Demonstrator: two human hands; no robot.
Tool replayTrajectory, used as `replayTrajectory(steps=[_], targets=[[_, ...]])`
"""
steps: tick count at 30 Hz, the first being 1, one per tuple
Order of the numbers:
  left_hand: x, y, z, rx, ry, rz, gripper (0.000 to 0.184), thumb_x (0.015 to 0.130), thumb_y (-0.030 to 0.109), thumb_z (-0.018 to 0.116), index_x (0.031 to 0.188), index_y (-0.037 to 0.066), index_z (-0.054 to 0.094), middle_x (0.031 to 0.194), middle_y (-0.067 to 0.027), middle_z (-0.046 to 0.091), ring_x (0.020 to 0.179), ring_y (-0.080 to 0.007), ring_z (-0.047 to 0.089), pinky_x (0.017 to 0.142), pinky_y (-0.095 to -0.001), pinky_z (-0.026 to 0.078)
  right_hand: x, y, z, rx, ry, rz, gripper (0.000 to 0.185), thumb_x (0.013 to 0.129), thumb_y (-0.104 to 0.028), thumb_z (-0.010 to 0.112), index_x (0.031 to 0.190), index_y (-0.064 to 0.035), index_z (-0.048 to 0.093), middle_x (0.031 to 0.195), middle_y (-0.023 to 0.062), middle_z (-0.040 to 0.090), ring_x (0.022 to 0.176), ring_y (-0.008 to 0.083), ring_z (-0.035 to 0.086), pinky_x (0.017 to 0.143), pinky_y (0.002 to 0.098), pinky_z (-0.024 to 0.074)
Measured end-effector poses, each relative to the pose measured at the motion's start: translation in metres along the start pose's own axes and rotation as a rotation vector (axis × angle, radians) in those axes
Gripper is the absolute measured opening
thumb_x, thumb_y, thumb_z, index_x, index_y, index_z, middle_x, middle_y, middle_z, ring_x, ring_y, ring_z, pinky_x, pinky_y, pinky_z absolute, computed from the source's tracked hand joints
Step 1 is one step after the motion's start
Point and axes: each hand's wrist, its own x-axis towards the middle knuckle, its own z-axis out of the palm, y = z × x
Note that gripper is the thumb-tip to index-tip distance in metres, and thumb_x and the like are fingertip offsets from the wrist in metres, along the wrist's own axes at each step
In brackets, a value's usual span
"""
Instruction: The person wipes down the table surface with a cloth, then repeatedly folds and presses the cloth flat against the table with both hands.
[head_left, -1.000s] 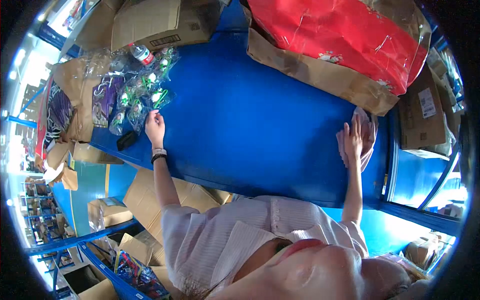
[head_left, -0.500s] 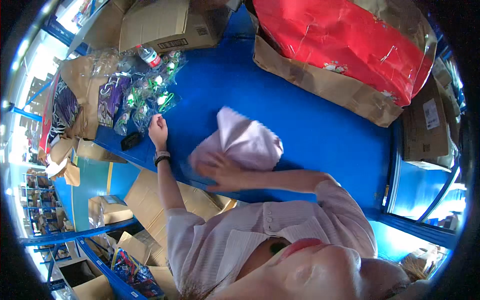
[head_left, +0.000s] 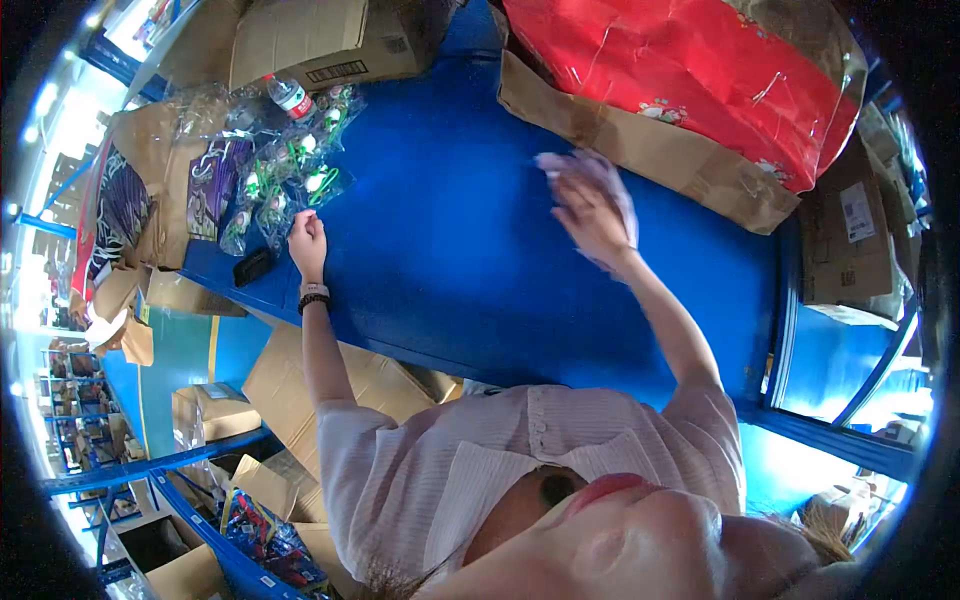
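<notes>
A pale pink-lilac cloth (head_left: 612, 190) lies bunched on the blue tabletop (head_left: 450, 240), partly hidden. Over it is my right hand (head_left: 592, 218), pressing it against the surface with fingers stretched forward, smeared a little by motion. My left hand (head_left: 307, 243) rests near the table's left front edge, its fingers curled in with nothing visible in them. Beside that hand are small green-and-white items in clear plastic bags (head_left: 290, 185) and a black object (head_left: 254, 267) whose kind I cannot make out.
A bottle with a red label (head_left: 291, 98) and a cardboard box (head_left: 330, 50) are at the back left. Purple patterned packages (head_left: 217, 185) lie to the left. A large red-and-brown paper piece (head_left: 680, 90) covers the back right. Another carton (head_left: 848, 230) is at the right.
My right hand has swept the cloth from the front middle of the table to the back right, and the cloth is more bunched. My left hand stays by the bags.
</notes>
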Motion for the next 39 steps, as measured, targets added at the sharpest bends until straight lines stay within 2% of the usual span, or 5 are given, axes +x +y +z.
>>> replayTrajectory(steps=[9,16,19,26,39], targets=[[-0.014,0.133,0.040,-0.343,-0.151,0.040,0.020,0.085,0.009,0.058,0.105,0.007,0.060,0.084,-0.0050,0.067,0.066,-0.0141,0.060,0.058,-0.0249,0.047,-0.087,0.023,-0.037,-0.292,0.009,0.252,0.051,0.091,-0.039,0.049,0.132,-0.0097,0.046,0.137,0.0090,0.046,0.126,0.0325,0.041,0.104,0.0451,0.0322],[-0.044,0.272,0.073,-0.564,-0.603,0.481,0.034,0.086,0.010,0.059,0.119,0.004,0.050,0.108,-0.0129,0.061,0.083,-0.0228,0.062,0.069,-0.0294,0.050,-0.053,-0.100,0.043,-0.092,-0.186,-0.326,0.061,0.090,-0.057,0.036,0.132,-0.0128,0.046,0.137,0.0100,0.045,0.131,0.0304,0.032,0.110,0.0500,0.0182],[-0.073,0.280,0.068,-0.306,-0.929,0.690,0.045,0.090,0.021,0.056,0.129,0.007,0.042,0.122,-0.0151,0.052,0.098,-0.0259,0.059,0.080,-0.0335,0.050,-0.055,-0.134,0.025,0.182,-0.204,-0.548,0.047,0.093,-0.045,0.045,0.119,-0.0068,0.057,0.123,0.0115,0.056,0.114,0.0295,0.051,0.101,0.0420,0.0361],[-0.120,0.258,0.040,-0.274,-0.714,0.725,0.051,0.091,0.029,0.049,0.133,0.003,0.041,0.133,-0.0160,0.045,0.121,-0.0298,0.044,0.102,-0.0385,0.034,-0.061,-0.067,-0.041,0.494,-0.350,0.017,0.035,0.095,-0.027,0.046,0.123,-0.0084,0.053,0.119,0.0106,0.057,0.103,0.0276,0.057,0.090,0.0393,0.0452],[-0.051,0.212,0.124,0.146,-0.605,0.773,0.083,0.083,0.057,0.051,0.139,-0.002,0.032,0.145,-0.0200,0.030,0.133,-0.0325,0.031,0.107,-0.0420,0.026,0.021,-0.015,0.036,-0.223,-0.129,-0.211,0.060,0.092,-0.047,0.042,0.139,-0.0104,0.035,0.145,0.0052,0.035,0.135,0.0231,0.030,0.112,0.0396,0.0207]])
